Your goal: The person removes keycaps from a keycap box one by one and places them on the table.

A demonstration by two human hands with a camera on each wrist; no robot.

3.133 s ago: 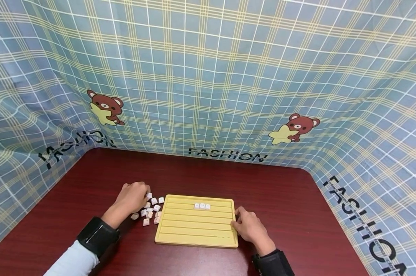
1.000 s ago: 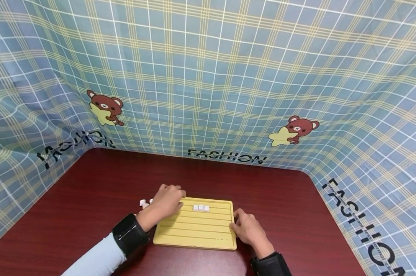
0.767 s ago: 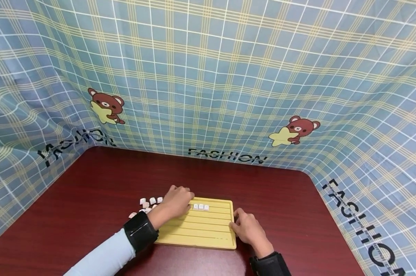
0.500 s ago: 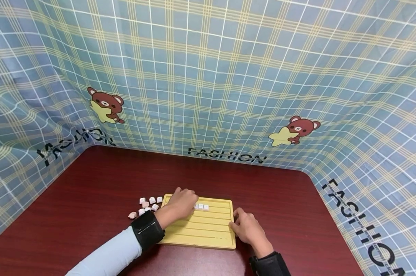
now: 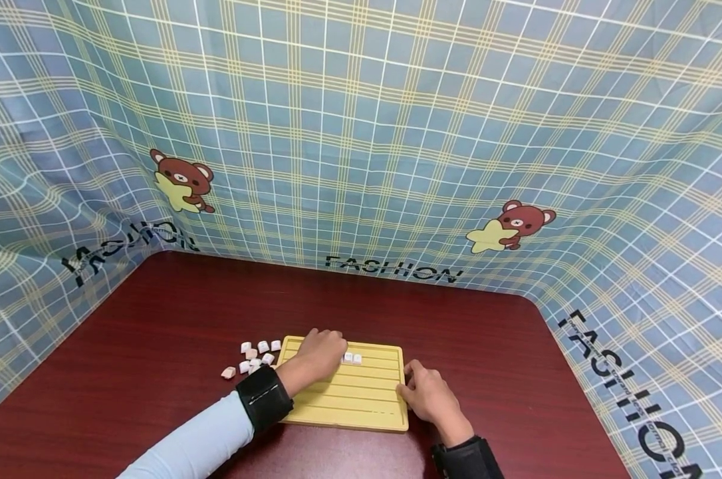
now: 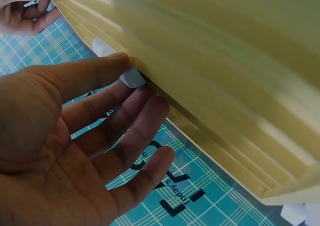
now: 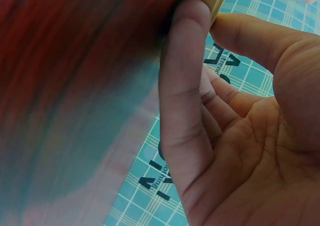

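A yellow grooved tray [image 5: 349, 400] lies on the dark red table. My left hand [image 5: 320, 352] reaches over its upper left part and pinches a white keycap [image 6: 134, 78] between thumb and fingertips, in one of the upper grooves. Right beside it stand white keycaps [image 5: 353, 358] in a short row, partly hidden by the hand in the head view. At the tray's right side my right hand [image 5: 431, 394] holds the edge, thumb on top and index finger against the outer side, as the right wrist view shows.
Several loose white and pinkish keycaps [image 5: 263, 346] lie scattered to the left of the tray, some behind my left forearm. The table [image 5: 486, 346] extends around the tray. A blue checked cloth [image 5: 361, 166] with printed bears hangs along the back and sides.
My left hand has gone from the loose keycaps rightward over the tray to the row, bringing a keycap to its left end. The right hand stays at the tray's right edge.
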